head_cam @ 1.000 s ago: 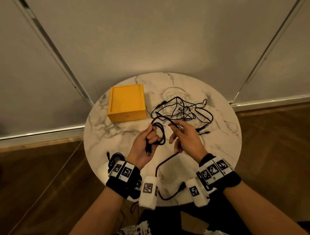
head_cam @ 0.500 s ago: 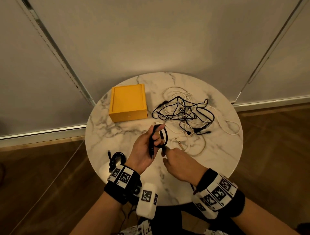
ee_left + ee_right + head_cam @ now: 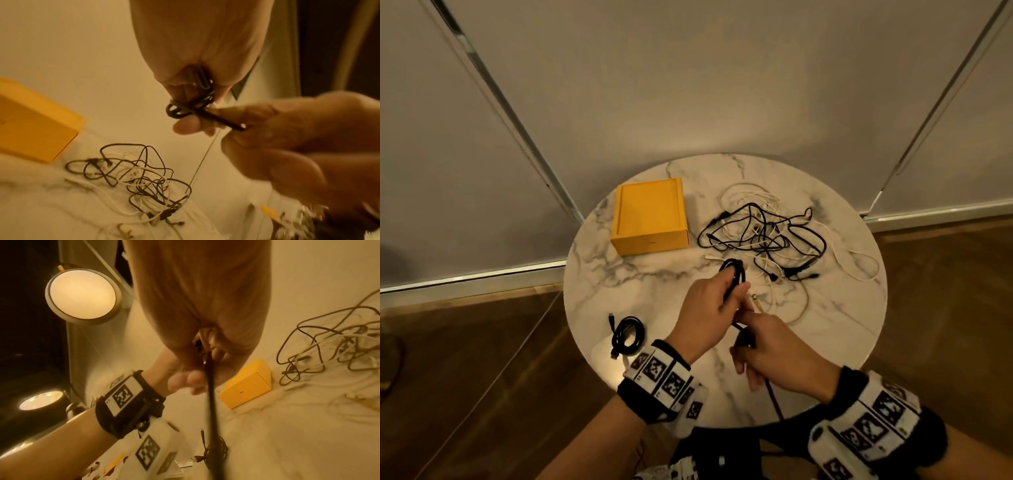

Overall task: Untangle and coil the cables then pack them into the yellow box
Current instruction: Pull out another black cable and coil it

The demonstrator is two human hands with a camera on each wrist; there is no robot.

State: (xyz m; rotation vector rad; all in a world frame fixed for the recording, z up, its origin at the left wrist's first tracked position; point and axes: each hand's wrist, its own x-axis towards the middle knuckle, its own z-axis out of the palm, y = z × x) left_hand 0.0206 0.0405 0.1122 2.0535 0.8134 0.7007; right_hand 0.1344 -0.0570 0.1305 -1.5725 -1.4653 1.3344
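Note:
My left hand (image 3: pixel 717 299) (image 3: pixel 197 91) grips a small coil of black cable (image 3: pixel 734 274) (image 3: pixel 185 108) above the middle of the round marble table (image 3: pixel 619 274). Just below it my right hand (image 3: pixel 760 346) (image 3: pixel 205 344) pinches the loose tail of the same black cable (image 3: pixel 211 402), which runs down off the table's front edge. A tangle of black and white cables (image 3: pixel 767 236) (image 3: pixel 139 178) (image 3: pixel 329 344) lies at the back right. The yellow box (image 3: pixel 650 216) (image 3: pixel 35 120) (image 3: pixel 246 382) sits closed at the back left.
A finished black coil (image 3: pixel 627 335) (image 3: pixel 216 451) lies near the table's front left edge. A white cable loop (image 3: pixel 859 267) trails toward the right rim. Wood floor surrounds the table and a wall stands behind it. A round lamp (image 3: pixel 82 295) glows in the right wrist view.
My right hand has drawn back from the tangle toward me, below the left hand, sliding down the cable's tail. The left hand's coil has moved slightly right and away.

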